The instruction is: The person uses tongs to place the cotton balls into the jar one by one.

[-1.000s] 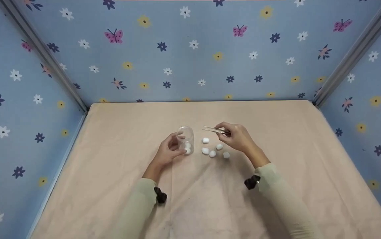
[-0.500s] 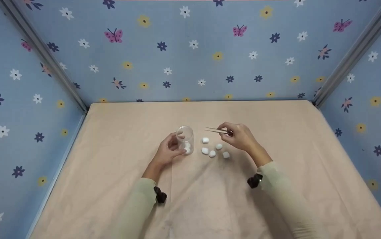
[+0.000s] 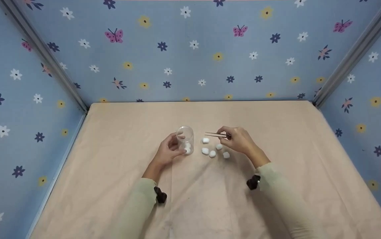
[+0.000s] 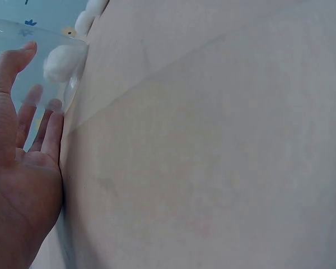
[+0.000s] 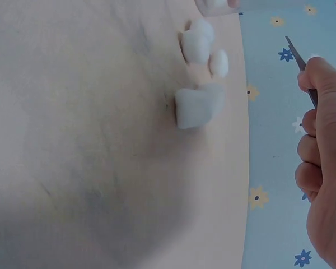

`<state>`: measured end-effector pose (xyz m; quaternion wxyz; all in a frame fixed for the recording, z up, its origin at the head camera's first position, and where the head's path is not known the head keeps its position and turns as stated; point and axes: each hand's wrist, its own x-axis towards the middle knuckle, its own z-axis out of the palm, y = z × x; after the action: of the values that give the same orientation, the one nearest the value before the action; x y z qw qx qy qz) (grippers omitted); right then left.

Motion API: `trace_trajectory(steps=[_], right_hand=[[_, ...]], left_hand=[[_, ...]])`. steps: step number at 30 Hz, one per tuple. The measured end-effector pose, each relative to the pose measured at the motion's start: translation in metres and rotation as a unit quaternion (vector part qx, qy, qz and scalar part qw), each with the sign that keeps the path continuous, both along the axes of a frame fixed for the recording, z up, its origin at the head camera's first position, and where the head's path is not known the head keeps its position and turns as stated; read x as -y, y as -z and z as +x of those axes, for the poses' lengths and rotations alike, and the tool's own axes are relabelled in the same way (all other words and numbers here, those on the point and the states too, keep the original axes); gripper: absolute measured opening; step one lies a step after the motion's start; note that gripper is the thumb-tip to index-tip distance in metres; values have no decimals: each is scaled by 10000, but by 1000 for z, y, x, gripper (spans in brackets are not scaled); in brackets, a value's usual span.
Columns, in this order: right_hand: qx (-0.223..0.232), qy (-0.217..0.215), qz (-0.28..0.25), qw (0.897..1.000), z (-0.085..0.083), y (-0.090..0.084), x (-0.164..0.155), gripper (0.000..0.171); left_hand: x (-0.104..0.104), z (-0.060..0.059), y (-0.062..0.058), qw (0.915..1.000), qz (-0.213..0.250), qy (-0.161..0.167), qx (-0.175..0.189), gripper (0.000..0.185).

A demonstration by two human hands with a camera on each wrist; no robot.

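Your right hand (image 3: pixel 240 139) pinches a thin metal pair of tweezers (image 3: pixel 216 134), its two slim tips pointing left and slightly apart just above the farthest of five small white cotton balls (image 3: pixel 212 149) that lie loose near the middle of the tabletop (image 3: pixel 276 126), well away from every edge. Your left hand (image 3: pixel 169 151) curls its fingers and thumb round a small clear plastic jar (image 3: pixel 185 139), which stands upright just left of the balls with its mouth uncovered. Inside it you can see a couple of the same white cotton balls resting at the bottom.
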<state>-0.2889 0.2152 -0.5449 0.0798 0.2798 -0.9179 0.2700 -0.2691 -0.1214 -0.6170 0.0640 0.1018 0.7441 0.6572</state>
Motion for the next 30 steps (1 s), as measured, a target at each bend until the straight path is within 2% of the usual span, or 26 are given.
trace_trajectory(steps=[9,16,24,30], right_hand=[[438,147,172,9988,-1,5,0,22],[608,189,364,9973,-4,11,-1,20],[1170,506,430,9909,-1,17,1,22],[1223,583,467,9897,-2,24,2,22]], left_hand=[[1,1,-2,9999,70,80,-41,79],[1,2,-1,10000,-7,45,-71,77],[1,0,0,10000,-58,-17,-72,76],[1,0,0,10000,-65,-16,-55,75]])
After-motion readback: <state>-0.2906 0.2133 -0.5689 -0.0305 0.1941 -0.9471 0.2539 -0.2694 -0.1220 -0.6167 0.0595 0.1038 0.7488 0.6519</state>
